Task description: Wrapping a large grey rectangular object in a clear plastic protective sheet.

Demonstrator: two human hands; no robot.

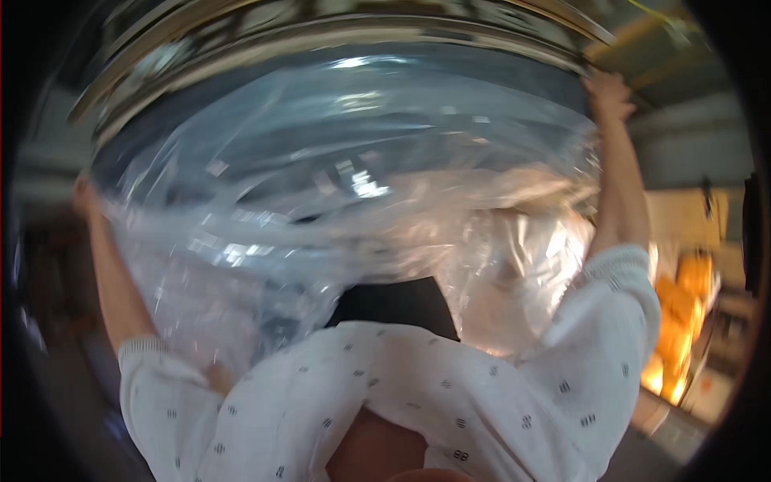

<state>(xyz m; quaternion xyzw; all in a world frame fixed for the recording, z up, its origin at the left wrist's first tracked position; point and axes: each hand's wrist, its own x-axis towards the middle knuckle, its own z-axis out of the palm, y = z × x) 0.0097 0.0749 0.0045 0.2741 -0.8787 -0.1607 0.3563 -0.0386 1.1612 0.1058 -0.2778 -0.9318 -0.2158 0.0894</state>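
A large clear plastic sheet [337, 233] spreads in front of me, creased and full of bright glints. Through its upper part shows a broad dark grey panel-like thing [514, 72]; its kind is unclear. Both my arms are stretched wide. At the far left my left hand [83, 197] is closed at the sheet's edge, its fingers small and partly blurred. My right hand [610, 96], higher up on the right, is closed at the sheet's edge near the corner of the dark panel. The sheet hangs between my arms down to my body.
Beyond the dark panel runs a pale, blurred rail or frame [305, 34]. Orange wrapped packages [683, 313] and a cardboard box [687, 217] stand at the right. Black cloth [397, 304] shows below my white patterned shirt [418, 377].
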